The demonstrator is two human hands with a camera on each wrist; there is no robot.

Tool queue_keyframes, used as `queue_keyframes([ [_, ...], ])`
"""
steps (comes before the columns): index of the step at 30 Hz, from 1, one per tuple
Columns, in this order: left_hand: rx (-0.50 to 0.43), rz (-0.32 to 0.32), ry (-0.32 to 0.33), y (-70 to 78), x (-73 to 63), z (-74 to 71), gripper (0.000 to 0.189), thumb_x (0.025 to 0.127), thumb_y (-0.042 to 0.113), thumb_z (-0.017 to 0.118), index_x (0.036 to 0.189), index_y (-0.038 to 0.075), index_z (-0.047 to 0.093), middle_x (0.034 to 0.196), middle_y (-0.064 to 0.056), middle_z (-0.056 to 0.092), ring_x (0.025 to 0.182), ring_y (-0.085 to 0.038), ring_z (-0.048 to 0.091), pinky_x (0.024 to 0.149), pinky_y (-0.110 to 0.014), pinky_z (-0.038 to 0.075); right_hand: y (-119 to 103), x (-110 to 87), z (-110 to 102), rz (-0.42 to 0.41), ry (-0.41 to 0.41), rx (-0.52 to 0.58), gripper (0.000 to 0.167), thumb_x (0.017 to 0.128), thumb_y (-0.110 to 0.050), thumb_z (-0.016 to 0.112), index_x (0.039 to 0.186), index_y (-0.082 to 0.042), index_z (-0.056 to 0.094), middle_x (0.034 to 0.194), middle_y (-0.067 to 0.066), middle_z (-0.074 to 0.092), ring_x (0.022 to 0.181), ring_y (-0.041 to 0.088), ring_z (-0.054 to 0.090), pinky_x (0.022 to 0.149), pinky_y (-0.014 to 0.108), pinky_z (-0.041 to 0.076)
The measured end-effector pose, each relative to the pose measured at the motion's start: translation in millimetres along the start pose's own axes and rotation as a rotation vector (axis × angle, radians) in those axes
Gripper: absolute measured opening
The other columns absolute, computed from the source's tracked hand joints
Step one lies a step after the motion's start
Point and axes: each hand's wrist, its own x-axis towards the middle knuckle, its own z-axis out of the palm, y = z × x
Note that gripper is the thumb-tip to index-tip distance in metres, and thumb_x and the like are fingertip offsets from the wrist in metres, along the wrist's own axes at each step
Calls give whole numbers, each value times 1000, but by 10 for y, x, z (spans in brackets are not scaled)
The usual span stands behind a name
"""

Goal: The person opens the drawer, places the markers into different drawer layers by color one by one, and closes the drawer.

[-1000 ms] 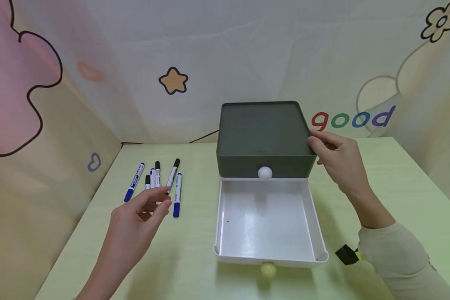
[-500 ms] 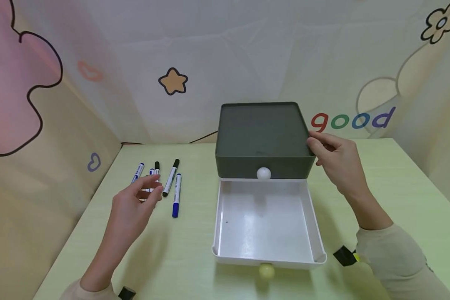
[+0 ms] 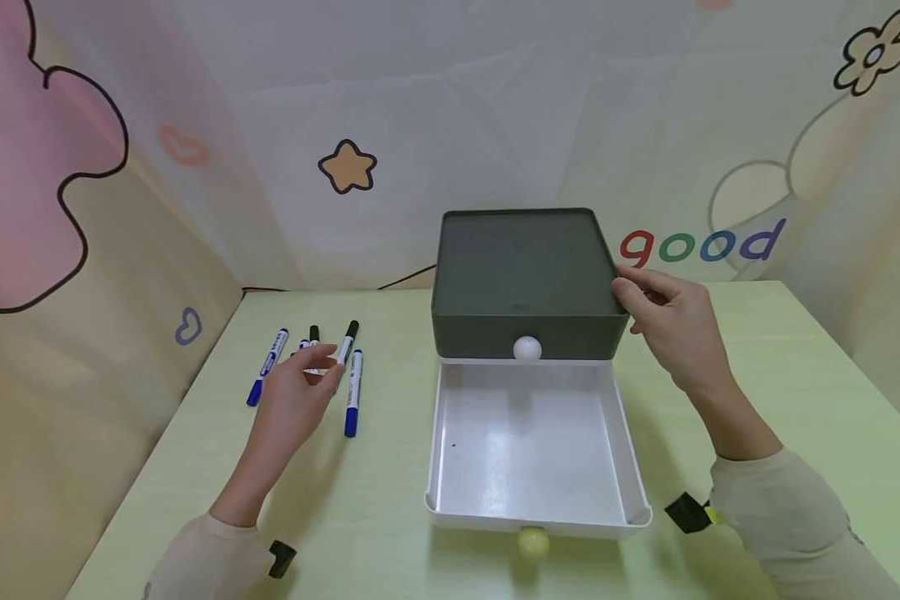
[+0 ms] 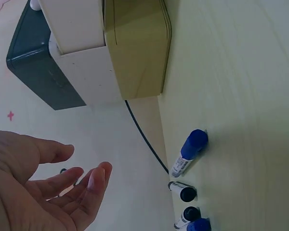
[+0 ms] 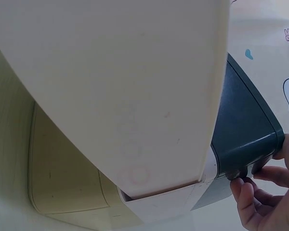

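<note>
My left hand (image 3: 300, 400) hovers above a group of markers, its fingers loosely bent with nothing between them. In the left wrist view the left hand (image 4: 58, 183) is apart from the blue-capped marker (image 4: 190, 151) and the black-capped marker (image 4: 183, 191). A blue marker (image 3: 354, 392) lies to the hand's right; another blue marker (image 3: 267, 367) lies to its left. Other markers are partly hidden behind the hand. My right hand (image 3: 671, 329) holds the right top edge of the dark green drawer box (image 3: 525, 262). Below that, a white drawer (image 3: 528, 450) stands pulled out, bare inside.
A white knob (image 3: 527, 347) sits on the green front and a yellow knob (image 3: 533, 543) on the white drawer. A tan tier (image 4: 137, 53) forms the box's base. A printed curtain (image 3: 495, 125) hangs behind the pale table (image 3: 390, 517).
My left hand first drew back slightly to the left, then moved forward and right over the markers. The right hand, the box and the open drawer have stayed in place.
</note>
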Motion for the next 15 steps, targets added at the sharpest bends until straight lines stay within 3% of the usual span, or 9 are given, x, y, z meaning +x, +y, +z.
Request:
queue_keyframes([
  [7, 92, -43, -34, -95, 173, 196, 39, 101, 17, 66, 137, 1, 63, 115, -18, 71, 77, -26, 61, 57, -29, 46, -1, -7, -1, 10, 5, -19, 39, 104, -27, 63, 137, -7, 68, 97, -16, 67, 68, 12, 58, 59, 18, 48],
  [15, 193, -89, -91, -128, 283, 306, 41, 102, 19, 65, 138, 0, 62, 118, -20, 69, 80, -26, 63, 56, -29, 46, 6, -1, 7, 0, 5, -15, 39, 104, -27, 63, 137, -6, 68, 95, -16, 67, 67, 12, 57, 57, 19, 47],
])
